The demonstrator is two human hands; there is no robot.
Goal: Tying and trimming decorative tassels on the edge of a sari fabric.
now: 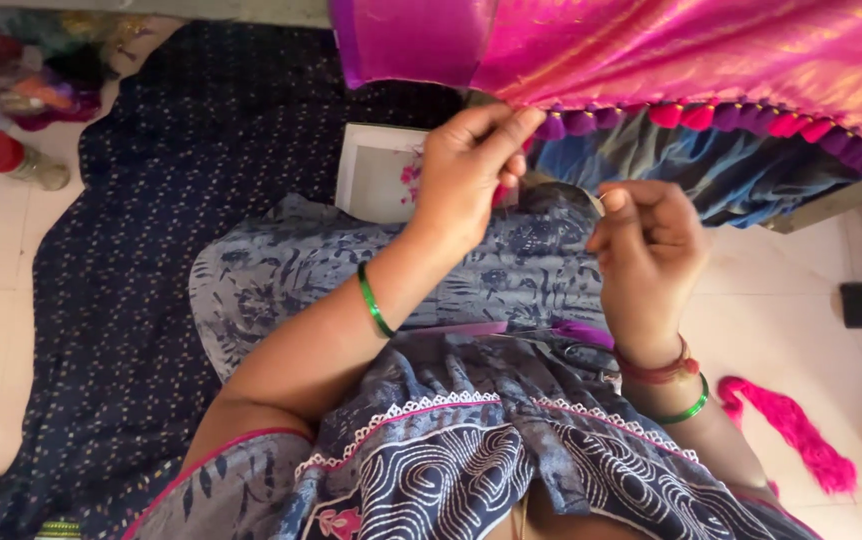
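At the far left edge we see a small clear bottle with a red cap lying on the pale floor; what is inside it we cannot tell. Beside it spreads a dark blue cloth with small dots, soft and a little wrinkled. Near the middle lies a white flat box, partly covered by the wrist. Our left hand, with a thin green bangle on the forearm, is closed in a pinch on the edge of the shiny pink fabric, just where a row of round purple and pink tassels hangs. Our right hand is held near it, fingers curled tight, and it seems to pinch something very thin; we cannot tell what. At the right, a bundle of pink thread lies on the floor, well apart.
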